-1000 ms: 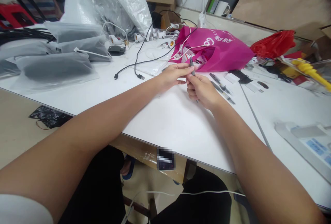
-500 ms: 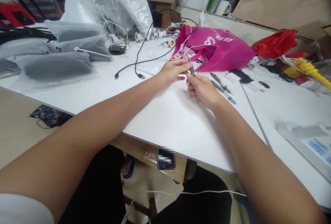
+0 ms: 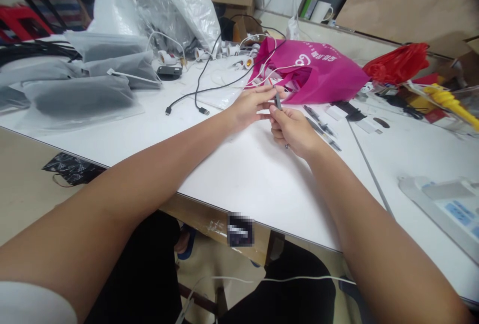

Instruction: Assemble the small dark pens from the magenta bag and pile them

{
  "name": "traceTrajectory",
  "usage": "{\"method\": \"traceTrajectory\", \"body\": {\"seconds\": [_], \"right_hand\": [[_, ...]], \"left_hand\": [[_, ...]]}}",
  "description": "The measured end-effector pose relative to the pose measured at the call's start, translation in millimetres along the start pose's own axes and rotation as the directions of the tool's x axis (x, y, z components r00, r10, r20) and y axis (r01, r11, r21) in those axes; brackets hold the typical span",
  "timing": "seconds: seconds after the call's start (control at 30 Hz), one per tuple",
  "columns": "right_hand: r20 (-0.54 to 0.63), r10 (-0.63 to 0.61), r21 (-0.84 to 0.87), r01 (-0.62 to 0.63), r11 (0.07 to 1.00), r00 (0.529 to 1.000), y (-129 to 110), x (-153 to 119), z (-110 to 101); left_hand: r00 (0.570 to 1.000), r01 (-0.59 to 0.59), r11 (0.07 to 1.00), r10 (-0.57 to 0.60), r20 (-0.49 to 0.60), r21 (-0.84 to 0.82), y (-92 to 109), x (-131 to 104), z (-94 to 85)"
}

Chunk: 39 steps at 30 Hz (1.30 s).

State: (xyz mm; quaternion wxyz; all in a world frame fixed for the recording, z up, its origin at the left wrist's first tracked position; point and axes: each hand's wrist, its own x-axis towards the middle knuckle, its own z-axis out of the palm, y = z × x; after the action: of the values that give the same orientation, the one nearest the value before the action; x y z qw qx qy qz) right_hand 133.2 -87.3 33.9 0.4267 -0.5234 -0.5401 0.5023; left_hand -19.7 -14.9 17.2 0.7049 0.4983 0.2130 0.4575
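A slim dark grey pen [image 3: 277, 101] is held up above the white table, tilted, between my two hands. My right hand [image 3: 294, 128] is closed round its lower part, thumb pressed along the barrel. A small metallic end pokes out below that hand. My left hand [image 3: 250, 107] pinches the pen's upper end with its thumb and forefinger, while the lower fingers reach out towards the right hand. The fingertips behind the pen are partly hidden. Just right of my right hand, several pens [image 3: 321, 122] lie on the table.
Behind the hands lies a magenta bag [image 3: 329, 77] with white cables across it. A black USB cable [image 3: 204, 110] lies to the left, near grey zip pouches [image 3: 80, 97] and lamp sockets [image 3: 166, 57]. Small white boxes [image 3: 337, 112] and a pale device [image 3: 445, 204] are on the right.
The left hand's thumb has shifted slightly up along the pen, and its lower fingers have stretched further to the right. The right hand stays in place round the pen.
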Motion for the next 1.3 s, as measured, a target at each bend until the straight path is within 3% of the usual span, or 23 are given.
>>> {"method": "traceTrajectory", "body": {"seconds": [0.17, 0.47, 0.63, 0.8, 1.3], "right_hand": [[-0.035, 0.033, -0.009, -0.033, 0.999, 0.999, -5.1, -3.2, 4.8], [-0.027, 0.032, -0.017, -0.033, 0.999, 0.999, -5.0, -3.3, 3.6], [-0.043, 0.028, -0.004, -0.028, 1.000, 0.999, -5.5, -3.3, 3.6], [-0.050, 0.035, 0.009, -0.035, 0.999, 0.998, -4.8, -2.9, 2.8], [-0.068, 0.049, 0.044, -0.046, 0.998, 0.996, -5.1, -1.1, 3.4]], "left_hand": [[0.993, -0.050, 0.999, 0.050, -0.107, -0.005, -2.8, 2.0, -1.9], [0.991, -0.044, 0.998, 0.038, -0.130, -0.042, -3.4, 5.4, -3.0], [0.996, -0.024, 0.997, 0.018, -0.082, -0.070, -4.2, 5.8, -3.3], [0.990, -0.002, 0.999, -0.004, -0.143, -0.042, 0.0, 1.8, 1.8], [1.000, -0.005, 1.000, 0.005, -0.027, 0.005, 0.2, 0.3, 1.6]]}}
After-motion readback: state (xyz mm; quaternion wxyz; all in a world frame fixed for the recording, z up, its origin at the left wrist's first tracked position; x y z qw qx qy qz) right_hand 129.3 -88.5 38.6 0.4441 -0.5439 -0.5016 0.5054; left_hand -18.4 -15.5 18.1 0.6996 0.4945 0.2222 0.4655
